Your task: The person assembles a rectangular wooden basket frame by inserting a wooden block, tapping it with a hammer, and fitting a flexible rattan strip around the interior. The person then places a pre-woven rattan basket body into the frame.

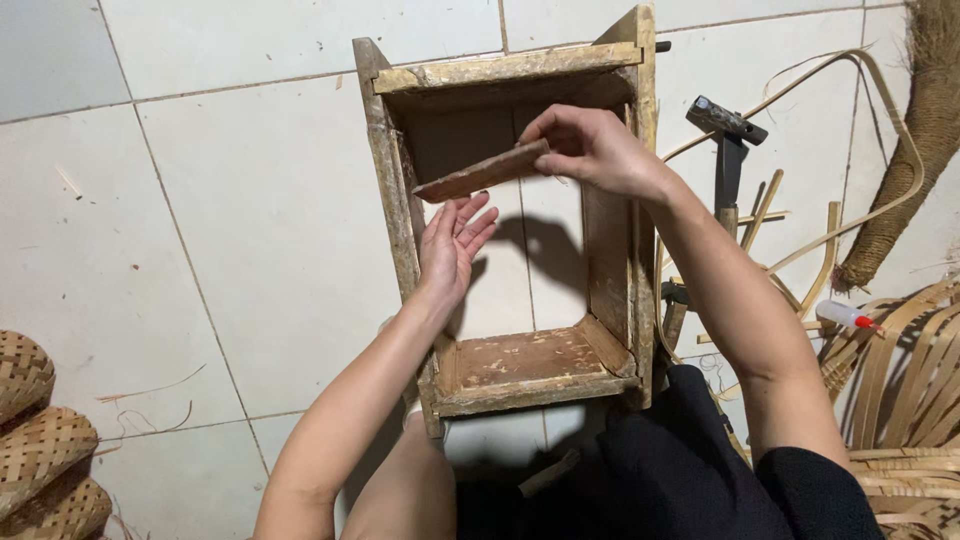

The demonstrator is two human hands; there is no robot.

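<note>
**A:** Right, looking down over the wooden frame (400, 200), an open, worn box with no bottom, standing on the white tiled floor (250, 220). The right hand (598, 150) has its fingers pinched shut on one end of a flat wooden slat (482, 172), holding it across the upper part of the opening.

**B:** And the left hand (452, 245)?

**A:** Open, fingers spread, palm turned toward the frame's left wall, just under the slat's free end. It grips nothing; whether the fingertips touch the slat I can't tell from here.

**B:** So the slat is tilted, low end to the left?

**A:** Yes, slanting down toward the left wall, high end in the right hand near the right wall. If it's being fitted between the walls, I'd say the care lies in levelling it first: let the open hand carry the low end up, and keep the pinch near the end so the piece can pivot.

**B:** Anything close by that matters?

**A:** A hammer (728, 150) stands just outside the right wall, head up, with loose bamboo strips (890, 130) curling past it and a small white glue bottle (842, 315) with a red tip. Woven baskets (40, 440) sit at the lower left, well apart.

**B:** Risk?

**A:** A one-ended hold may twist; steady both ends.
</note>
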